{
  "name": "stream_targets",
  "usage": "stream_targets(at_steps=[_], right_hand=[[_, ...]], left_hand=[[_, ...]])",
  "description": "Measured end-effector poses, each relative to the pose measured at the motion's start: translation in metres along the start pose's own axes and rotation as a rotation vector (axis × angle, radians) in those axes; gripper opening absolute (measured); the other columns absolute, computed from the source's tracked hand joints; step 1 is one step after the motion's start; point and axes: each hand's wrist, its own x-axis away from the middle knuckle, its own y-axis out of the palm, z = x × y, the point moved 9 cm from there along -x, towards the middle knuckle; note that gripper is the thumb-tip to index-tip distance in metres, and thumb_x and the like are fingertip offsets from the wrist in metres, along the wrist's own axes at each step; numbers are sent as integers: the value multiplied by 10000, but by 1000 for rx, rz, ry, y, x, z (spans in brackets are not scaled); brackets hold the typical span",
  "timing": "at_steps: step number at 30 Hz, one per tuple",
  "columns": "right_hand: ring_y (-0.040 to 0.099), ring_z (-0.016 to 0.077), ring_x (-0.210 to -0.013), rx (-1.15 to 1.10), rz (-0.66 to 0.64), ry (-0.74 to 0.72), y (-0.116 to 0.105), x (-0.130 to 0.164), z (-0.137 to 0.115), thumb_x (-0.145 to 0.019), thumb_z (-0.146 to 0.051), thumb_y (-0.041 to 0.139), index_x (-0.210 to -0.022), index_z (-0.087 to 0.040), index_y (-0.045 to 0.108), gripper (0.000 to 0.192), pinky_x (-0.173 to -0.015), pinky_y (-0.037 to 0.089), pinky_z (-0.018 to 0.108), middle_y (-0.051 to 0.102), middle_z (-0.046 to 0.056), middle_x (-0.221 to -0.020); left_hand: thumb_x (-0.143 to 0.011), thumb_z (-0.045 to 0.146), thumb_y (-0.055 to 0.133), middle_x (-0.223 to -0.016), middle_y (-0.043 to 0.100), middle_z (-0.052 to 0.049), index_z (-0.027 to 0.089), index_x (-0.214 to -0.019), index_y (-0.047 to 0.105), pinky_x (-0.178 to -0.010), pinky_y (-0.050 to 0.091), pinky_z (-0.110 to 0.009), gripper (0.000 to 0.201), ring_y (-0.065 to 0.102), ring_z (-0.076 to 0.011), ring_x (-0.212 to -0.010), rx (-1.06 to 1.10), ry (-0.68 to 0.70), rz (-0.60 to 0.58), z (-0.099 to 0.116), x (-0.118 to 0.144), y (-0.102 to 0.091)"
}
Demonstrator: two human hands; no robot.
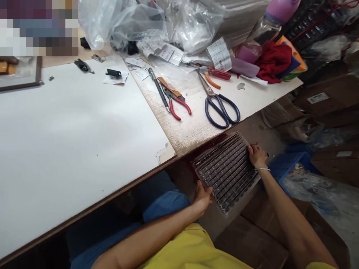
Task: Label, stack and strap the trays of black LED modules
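Below the table's front edge, both my hands hold a stack of clear plastic trays [227,170] filled with rows of small dark parts. My left hand [202,196] grips the stack's near left edge. My right hand [256,156], with a thin bangle on the wrist, grips its far right edge. The stack hangs tilted beside the table, over brown cardboard boxes [252,243].
The white table [75,138] carries blue-handled scissors [221,106], red-handled pliers [176,102], a screwdriver [159,89], orange-handled cutters [214,76], small black parts [113,73] and plastic bags [168,22] at the back. A blue crate [288,166] and boxes lie on the floor at right.
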Motion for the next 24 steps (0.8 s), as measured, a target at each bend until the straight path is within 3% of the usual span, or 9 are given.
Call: stream_targets(at_steps=[5,9,13,16,19,24], right_hand=[[479,334,-1082,21,49,44,2,3,-1,-968,-432,180,-1243,-148,547,539,-859,384,531,533,189,-1207],[492,319,-1073,7,64,43,2,3,-1,-968,-438,166,-1228,-159,551,542,-858,383,525,547,180,-1189],[505,309,-1058,-20,66,26,2,3,0,-960,-470,173,-1191,-155,569,555,-869,373,531,564,175,-1162],[502,312,-1072,-50,77,12,2,2,-1,-949,-498,194,-1186,-155,566,559,-868,377,533,561,176,-1175],[508,315,-1060,-86,93,-1,1,1,0,-932,-537,213,-1178,-145,566,582,-852,388,525,567,181,-1164],[520,306,-1021,-139,130,-34,0,3,2,-911,-580,211,-1149,-145,572,613,-831,398,483,589,175,-1120]], left_hand=[[-857,200,508,-979,610,-54,205,-1072,417,-605,479,-234,233,609,-140,-780,-54,39,-12,14,-10,-5],[-806,204,585,-858,607,-27,192,-987,456,-574,476,-244,223,589,-128,-668,-106,31,-23,19,-10,-11],[-708,146,648,-714,589,-1,176,-891,532,-578,496,-286,218,583,-139,-597,-142,-4,-14,35,-23,-36],[-799,169,530,-867,626,-23,210,-1022,549,-682,504,-279,227,613,-143,-767,-109,109,84,69,-39,-63],[-845,188,483,-1016,633,-44,216,-1032,602,-780,488,-281,224,597,-157,-926,-82,245,118,96,-48,-73],[-830,221,546,-1125,582,-62,202,-890,688,-790,485,-266,156,554,-191,-1033,-72,376,102,101,-44,-67]])
